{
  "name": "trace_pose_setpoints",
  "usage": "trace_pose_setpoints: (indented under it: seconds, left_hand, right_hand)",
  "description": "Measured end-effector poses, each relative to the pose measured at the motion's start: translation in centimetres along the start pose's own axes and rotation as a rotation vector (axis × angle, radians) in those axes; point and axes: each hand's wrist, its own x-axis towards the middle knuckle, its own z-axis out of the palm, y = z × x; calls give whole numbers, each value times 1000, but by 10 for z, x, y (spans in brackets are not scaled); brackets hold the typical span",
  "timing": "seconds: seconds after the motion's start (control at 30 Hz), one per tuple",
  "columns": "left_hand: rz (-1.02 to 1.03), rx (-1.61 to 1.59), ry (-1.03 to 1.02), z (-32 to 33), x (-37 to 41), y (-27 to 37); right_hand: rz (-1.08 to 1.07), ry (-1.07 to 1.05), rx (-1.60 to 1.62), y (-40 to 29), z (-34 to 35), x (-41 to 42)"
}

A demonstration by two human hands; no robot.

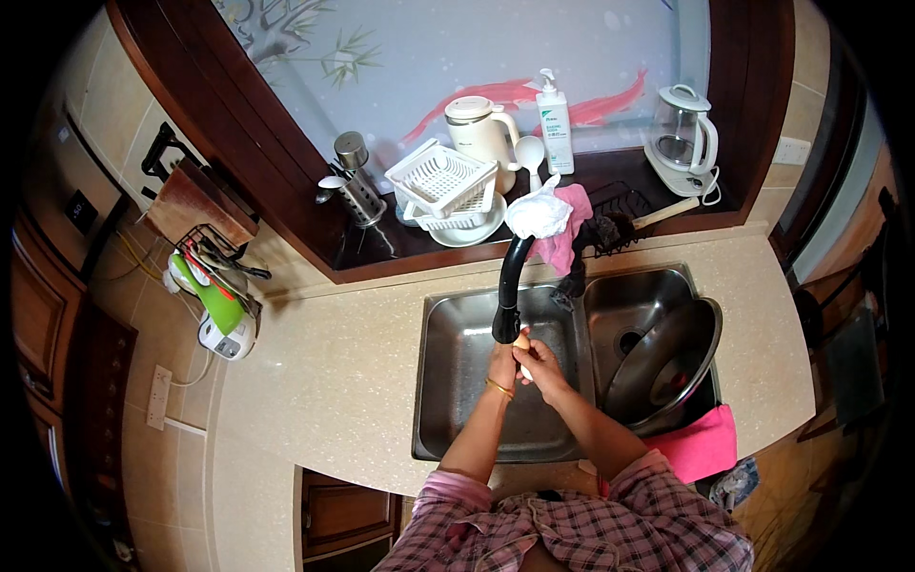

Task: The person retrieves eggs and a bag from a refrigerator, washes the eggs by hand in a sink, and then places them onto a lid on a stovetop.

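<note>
Both hands are together over the large left basin (457, 400) of a stainless-steel double sink, just below the head of a black faucet (509, 279). Between them is a small pale-tan, elongated item (522, 343), too covered by fingers to identify. My left hand (503, 363), with a gold-coloured bangle at its wrist, holds the item from the left; the faucet head hides part of this hand. My right hand (542, 366) grips it from the right, the thumb lying across it. Whether water runs from the faucet cannot be made out.
A large metal bowl (654, 365) leans tilted in the right basin (607, 304). A pink cloth (697, 443) hangs at the front counter edge. Along the ledge behind stand white drain baskets (439, 175), a cream jug (475, 132), a pump bottle (556, 132) and a glass kettle (683, 132).
</note>
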Motion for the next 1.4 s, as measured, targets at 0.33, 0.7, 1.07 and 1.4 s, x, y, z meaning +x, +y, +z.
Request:
trace_pose_setpoints:
  seconds: [0.33, 0.7, 1.07, 1.4]
  left_hand:
    - [-33, 346, -57, -37, 30, -21]
    - [116, 337, -7, -14, 10, -12]
    - [-153, -16, -83, -18, 4, 4]
    - [-49, 205, -227, -15, -19, 16]
  right_hand:
    - [-435, 132, -624, 0, 2, 6]
    - [-504, 143, -801, -11, 0, -2]
    - [-410, 4, -419, -13, -2, -1]
    - [270, -256, 332, -9, -10, 7]
